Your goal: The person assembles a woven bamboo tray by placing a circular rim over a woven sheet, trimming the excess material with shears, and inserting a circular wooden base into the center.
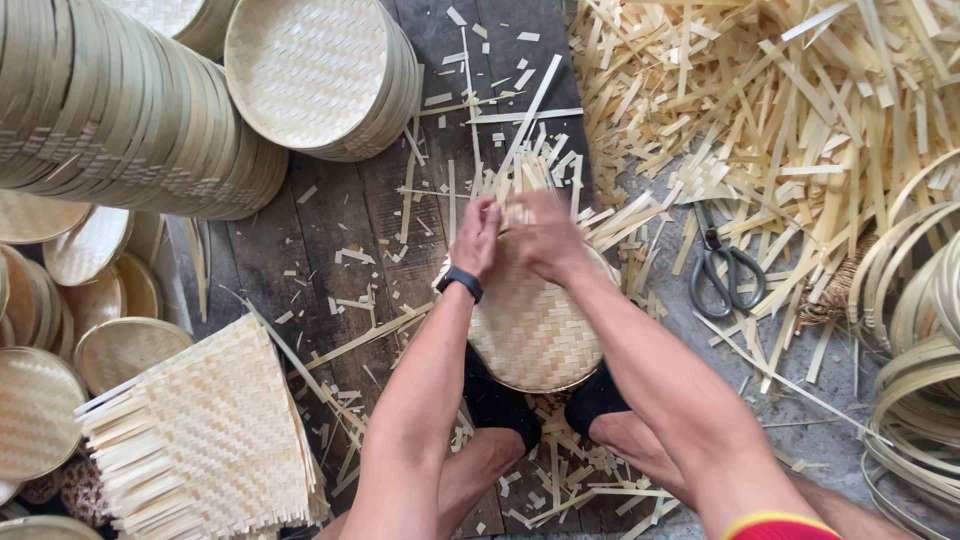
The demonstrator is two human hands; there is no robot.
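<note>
**Both hands at the far rim of a woven bamboo tray**

From the head camera, the person sat over dark wooden boards (330, 230) with a round woven bamboo tray (530, 335) propped between the knees, its near edge resting by two dark-socked feet (500, 405). The left hand (478, 235), with a black wristband (460, 283) on the wrist, gripped the tray's far rim, fingers curled tight around the loose strip ends (525, 175) sticking up there. The right hand (545, 235) lay just beside it, touching it, fingers bent down over the same rim and pressing on the weave; whether it pinched a strip or only pushed on it could not be told, since the fingertips were hidden.

A pair of grey-handled scissors (725, 270) lay on the ground to the right of the tray, apart from it, at the edge of a big heap of cut bamboo strips (780, 100). Coiled bamboo hoops (915, 350) filled the right border. At upper left, finished round trays stood in long stacks (130, 110), with one stack (320, 75) leaning face-up nearer the middle. A pile of square woven mats (205, 440) lay at lower left, beside more round trays (40, 400). Short offcuts littered the boards around the feet.
</note>
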